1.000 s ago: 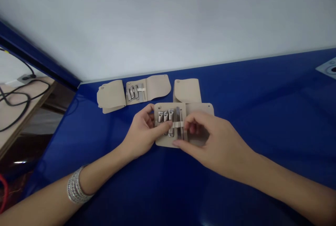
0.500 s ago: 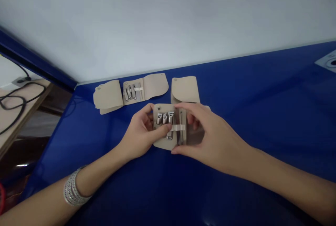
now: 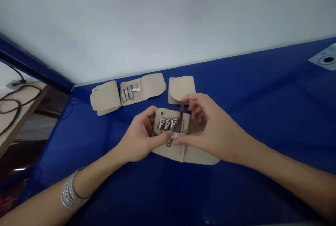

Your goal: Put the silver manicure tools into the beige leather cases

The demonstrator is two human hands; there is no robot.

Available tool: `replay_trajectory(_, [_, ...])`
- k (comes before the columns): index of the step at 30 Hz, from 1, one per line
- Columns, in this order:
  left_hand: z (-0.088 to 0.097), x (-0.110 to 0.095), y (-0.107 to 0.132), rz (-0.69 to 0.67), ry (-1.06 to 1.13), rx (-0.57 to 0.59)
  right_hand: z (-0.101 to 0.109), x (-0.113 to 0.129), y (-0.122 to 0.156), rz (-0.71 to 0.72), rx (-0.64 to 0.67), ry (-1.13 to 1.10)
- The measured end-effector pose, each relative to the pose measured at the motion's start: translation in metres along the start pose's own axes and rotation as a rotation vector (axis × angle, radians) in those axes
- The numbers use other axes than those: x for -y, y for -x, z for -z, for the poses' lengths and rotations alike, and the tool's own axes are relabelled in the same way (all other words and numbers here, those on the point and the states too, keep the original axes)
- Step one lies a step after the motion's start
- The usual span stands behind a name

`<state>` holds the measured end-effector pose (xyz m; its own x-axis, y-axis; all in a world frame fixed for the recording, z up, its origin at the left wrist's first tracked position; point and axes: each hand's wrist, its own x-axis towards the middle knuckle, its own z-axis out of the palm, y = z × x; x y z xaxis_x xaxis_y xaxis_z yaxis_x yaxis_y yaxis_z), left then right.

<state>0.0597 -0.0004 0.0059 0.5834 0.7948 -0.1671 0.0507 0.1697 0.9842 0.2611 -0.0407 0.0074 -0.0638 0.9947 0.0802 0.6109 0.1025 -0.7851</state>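
Manicure case point(image 3: 170, 154) slid nearer; left hand point(image 3: 139, 135) gripping, right hand point(image 3: 212, 124) spread by steel tool point(image 3: 181, 112); pouch point(image 3: 181, 89) behind.

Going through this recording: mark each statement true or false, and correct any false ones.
1. A silver bracelet circles the left forearm. True.
2. The open beige case in front shows three nail clippers side by side. True.
3. The right hand lies well away from that case. False: it is over the case, its thumb at the pale strap.
4. The cases lie on a green table. False: the table is glossy blue.
5. A second open case lies beyond the hands. True.
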Motion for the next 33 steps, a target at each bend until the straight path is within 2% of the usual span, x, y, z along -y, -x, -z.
replay_trajectory(9, [0.003, 0.003, 0.002, -0.009, -0.075, 0.056, 0.013, -0.001, -0.017, -0.127, 0.002, -0.395])
replay_trajectory(10, [0.003, 0.003, 0.003, -0.016, -0.08, 0.059, 0.017, -0.004, -0.02, -0.146, -0.05, -0.434])
replay_trajectory(11, [0.004, 0.004, 0.003, -0.026, -0.083, 0.061, 0.023, -0.007, -0.024, -0.156, -0.154, -0.47])
replay_trajectory(13, [0.006, 0.006, 0.004, -0.043, -0.082, 0.065, 0.034, -0.012, -0.03, -0.162, -0.443, -0.553])
replay_trajectory(14, [0.007, 0.007, 0.005, -0.05, -0.076, 0.067, 0.04, -0.013, -0.032, -0.135, -0.519, -0.618])
replay_trajectory(18, [0.008, 0.01, 0.004, -0.073, -0.047, 0.068, 0.047, -0.012, -0.032, -0.123, -0.428, -0.71])
replay_trajectory(23, [0.006, 0.009, 0.003, -0.059, -0.008, 0.077, 0.029, -0.008, -0.022, -0.089, -0.238, -0.64])
replay_trajectory(30, [0.004, 0.008, 0.002, -0.035, 0.001, 0.073, 0.024, -0.004, -0.019, -0.146, -0.135, -0.519])
replay_trajectory(33, [0.003, 0.007, 0.002, -0.029, -0.005, 0.058, 0.024, -0.001, -0.017, -0.118, -0.109, -0.482])
